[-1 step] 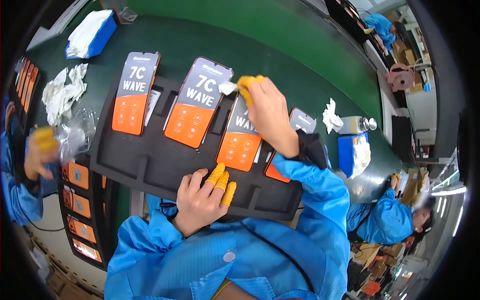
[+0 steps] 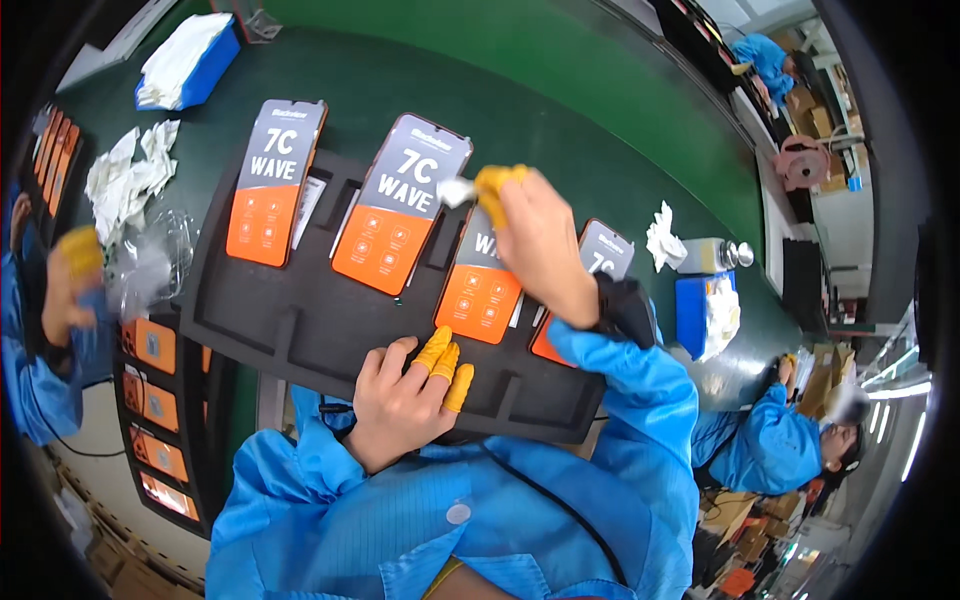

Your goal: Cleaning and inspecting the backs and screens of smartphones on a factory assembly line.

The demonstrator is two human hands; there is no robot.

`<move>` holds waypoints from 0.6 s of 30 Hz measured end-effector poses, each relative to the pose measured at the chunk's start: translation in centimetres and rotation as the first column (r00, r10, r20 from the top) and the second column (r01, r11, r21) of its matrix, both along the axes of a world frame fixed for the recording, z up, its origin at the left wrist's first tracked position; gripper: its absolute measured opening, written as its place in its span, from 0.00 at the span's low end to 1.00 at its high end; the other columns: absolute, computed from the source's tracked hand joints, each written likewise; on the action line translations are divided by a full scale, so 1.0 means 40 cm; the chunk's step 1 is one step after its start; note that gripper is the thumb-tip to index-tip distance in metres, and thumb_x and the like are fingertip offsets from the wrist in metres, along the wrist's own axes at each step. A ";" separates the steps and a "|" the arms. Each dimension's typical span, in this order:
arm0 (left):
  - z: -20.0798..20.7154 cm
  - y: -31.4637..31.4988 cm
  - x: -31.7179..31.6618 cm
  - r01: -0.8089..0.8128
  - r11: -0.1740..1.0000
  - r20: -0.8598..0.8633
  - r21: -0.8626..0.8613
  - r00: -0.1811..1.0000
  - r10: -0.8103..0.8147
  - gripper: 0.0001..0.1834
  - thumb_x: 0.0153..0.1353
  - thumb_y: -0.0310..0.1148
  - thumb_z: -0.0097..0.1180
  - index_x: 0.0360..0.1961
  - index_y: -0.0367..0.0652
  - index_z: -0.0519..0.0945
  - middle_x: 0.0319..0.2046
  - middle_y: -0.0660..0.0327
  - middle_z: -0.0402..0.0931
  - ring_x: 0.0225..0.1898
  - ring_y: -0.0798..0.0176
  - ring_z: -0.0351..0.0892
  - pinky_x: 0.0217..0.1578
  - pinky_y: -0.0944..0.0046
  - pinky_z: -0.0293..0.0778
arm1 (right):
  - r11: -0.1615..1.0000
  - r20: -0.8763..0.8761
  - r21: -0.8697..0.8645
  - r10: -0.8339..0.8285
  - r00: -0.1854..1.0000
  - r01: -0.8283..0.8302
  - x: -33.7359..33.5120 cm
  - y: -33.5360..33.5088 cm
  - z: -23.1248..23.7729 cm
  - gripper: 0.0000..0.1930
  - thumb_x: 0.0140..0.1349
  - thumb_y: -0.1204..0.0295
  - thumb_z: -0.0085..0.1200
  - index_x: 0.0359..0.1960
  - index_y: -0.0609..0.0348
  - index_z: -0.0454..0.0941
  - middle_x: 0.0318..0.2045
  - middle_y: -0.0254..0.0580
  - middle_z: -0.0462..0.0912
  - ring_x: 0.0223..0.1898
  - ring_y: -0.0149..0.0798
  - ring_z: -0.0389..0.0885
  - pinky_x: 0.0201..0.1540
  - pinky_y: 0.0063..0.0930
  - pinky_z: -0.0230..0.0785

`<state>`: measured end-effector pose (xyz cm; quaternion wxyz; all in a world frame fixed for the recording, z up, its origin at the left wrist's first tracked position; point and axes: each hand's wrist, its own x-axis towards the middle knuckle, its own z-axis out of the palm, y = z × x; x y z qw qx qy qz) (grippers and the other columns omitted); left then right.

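Several smartphones with grey and orange printed fronts lie in a black tray before me. My right hand, with yellow finger cots, pinches a crumpled white wipe above the top of the third phone, hiding part of its front. Flat on the tray's near side, my left hand has its fingers apart; yellow-cotted fingertips touch that phone's lower edge. To the left are the second phone and the leftmost phone. The rightmost phone is partly covered by my right arm.
Blue boxes of white wipes stand far left and right. Crumpled wipes and clear plastic lie left; a metal-topped bottle stands right. A co-worker's blurred hand is beside another phone tray.
My right hand and the wipe have shifted slightly down at the third phone's top. The co-worker's hand at the left has moved up a little. My left hand stays in place.
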<state>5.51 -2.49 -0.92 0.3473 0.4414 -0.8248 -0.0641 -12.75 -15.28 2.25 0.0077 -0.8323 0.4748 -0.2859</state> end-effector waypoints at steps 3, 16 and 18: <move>0.002 0.001 -0.005 0.000 1.000 -0.017 -0.013 1.000 -0.001 0.10 0.42 0.32 0.66 0.21 0.37 0.79 0.29 0.55 0.80 0.35 0.52 0.76 0.29 0.58 0.68 | 0.970 -0.100 0.193 0.172 0.980 -0.151 0.014 0.153 -0.026 0.14 0.46 0.80 0.54 0.38 0.62 0.74 0.26 0.44 0.72 0.31 0.46 0.76 0.33 0.38 0.71; 0.011 -0.004 -0.006 0.017 1.000 0.000 -0.008 1.000 -0.017 0.10 0.42 0.31 0.66 0.20 0.36 0.79 0.27 0.53 0.80 0.35 0.51 0.76 0.29 0.59 0.68 | 0.996 -0.088 0.077 0.053 0.995 -0.046 0.009 0.068 -0.021 0.09 0.50 0.78 0.52 0.35 0.62 0.72 0.25 0.46 0.72 0.30 0.48 0.75 0.31 0.39 0.70; 0.013 -0.001 -0.006 0.018 1.000 0.003 0.016 1.000 -0.018 0.10 0.42 0.32 0.66 0.20 0.36 0.79 0.28 0.53 0.80 0.35 0.52 0.75 0.29 0.59 0.69 | 0.974 -0.105 0.079 0.221 0.969 -0.214 0.010 0.182 -0.054 0.10 0.48 0.77 0.53 0.34 0.61 0.74 0.24 0.42 0.71 0.28 0.42 0.75 0.28 0.35 0.69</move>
